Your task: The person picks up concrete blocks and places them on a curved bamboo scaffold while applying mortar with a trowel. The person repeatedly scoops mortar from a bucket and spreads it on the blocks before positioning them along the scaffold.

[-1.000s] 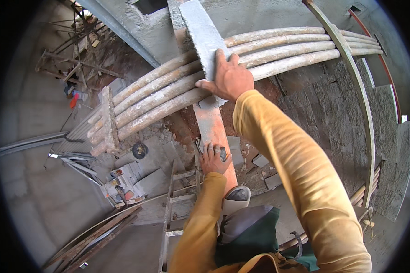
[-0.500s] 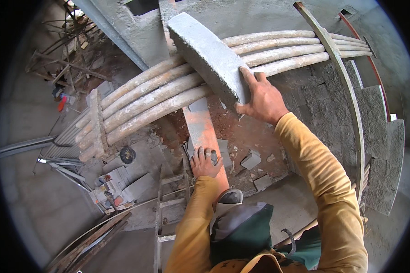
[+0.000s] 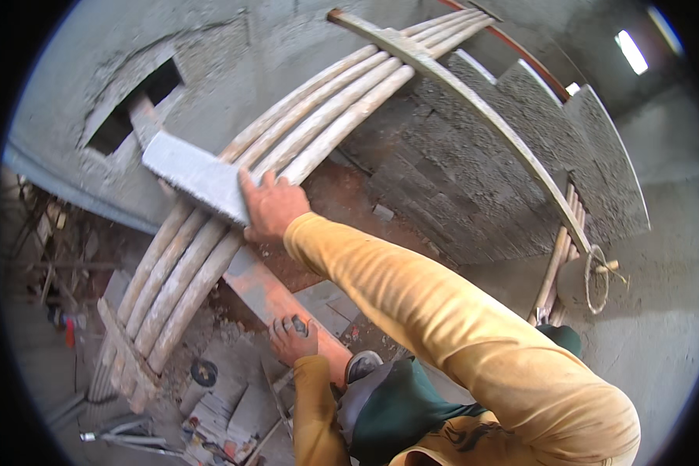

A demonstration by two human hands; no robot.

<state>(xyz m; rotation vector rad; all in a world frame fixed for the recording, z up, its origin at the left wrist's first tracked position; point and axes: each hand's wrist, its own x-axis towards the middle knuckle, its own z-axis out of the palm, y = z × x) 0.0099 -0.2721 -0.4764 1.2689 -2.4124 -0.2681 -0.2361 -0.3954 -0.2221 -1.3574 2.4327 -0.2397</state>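
The right hand [image 3: 276,208], fingers spread, clasps the near end of a grey masonry block [image 3: 198,175], far left over wooden poles [image 3: 349,121] (contact is unclear). The left hand [image 3: 293,340] lies on an orange-stained plank [image 3: 262,292]; I cannot tell its hold. Positioning seems in hand; the next move calls for steadiness.

My right hand [image 3: 276,210] grips grey block [image 3: 196,175] by its right end over poles [image 3: 349,124]; nearer, my left hand [image 3: 293,342] touches orange-stained plank [image 3: 282,298].
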